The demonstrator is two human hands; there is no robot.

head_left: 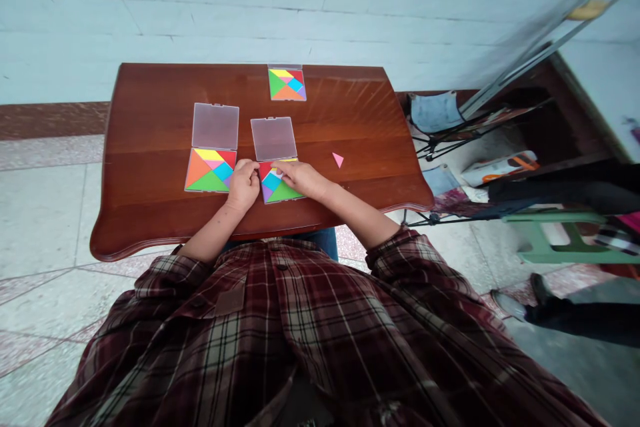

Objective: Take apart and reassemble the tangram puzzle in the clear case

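Observation:
Both of my hands rest on an open tangram case [280,190] near the front of a wooden table [150,227]. My left hand [243,183] is curled at the case's left edge, touching the red piece. My right hand [300,177] lies across the top of the coloured pieces, fingers bent down onto them; what they pinch is hidden. The case's clear lid [273,137] lies flat behind it. A loose pink triangle [338,159] lies on the table to the right of my right hand.
A second open tangram case [211,170] with its lid [215,125] sits left of my hands. A third tangram case [287,83] lies at the far edge. Right of the table stand a rack with clutter [475,147] and a green stool [560,237]. Another person's shoe [505,303] shows lower right.

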